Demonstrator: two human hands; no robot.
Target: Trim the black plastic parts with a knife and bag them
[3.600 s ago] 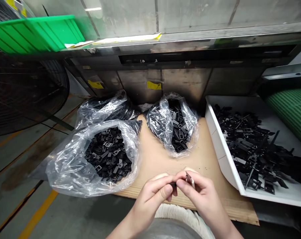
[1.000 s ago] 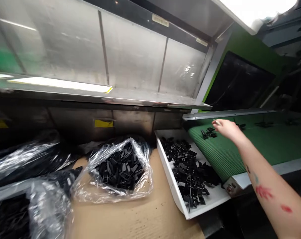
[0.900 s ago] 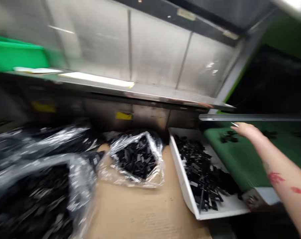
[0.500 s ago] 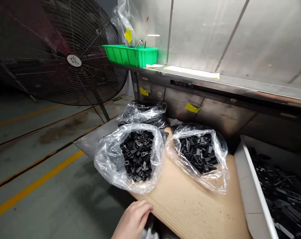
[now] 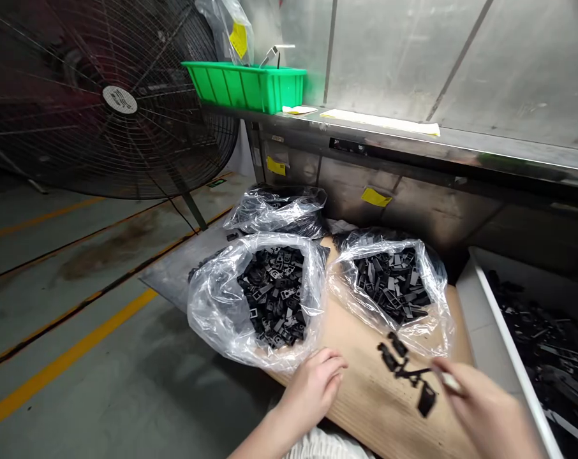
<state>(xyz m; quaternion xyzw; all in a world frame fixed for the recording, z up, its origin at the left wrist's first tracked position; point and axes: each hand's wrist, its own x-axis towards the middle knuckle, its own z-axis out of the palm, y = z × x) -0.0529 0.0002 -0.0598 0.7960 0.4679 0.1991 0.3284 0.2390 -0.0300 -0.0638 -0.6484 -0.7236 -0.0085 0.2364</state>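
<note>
Pinched in R hand [image 5: 485, 414] fingertips: black moulded-part sprue [image 5: 404, 371], above cardboard sheet [image 5: 358, 338]; L hand [image 5: 312, 389] loose, empty, near open parts bag [image 5: 212, 312].

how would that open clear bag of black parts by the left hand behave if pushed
Probably floppy: the thin clear bag is crumpled and slumps around its load. Likely heavy to shove, being heaped with black parts. Its mouth gapes open, so a hard push might spill some.
</note>
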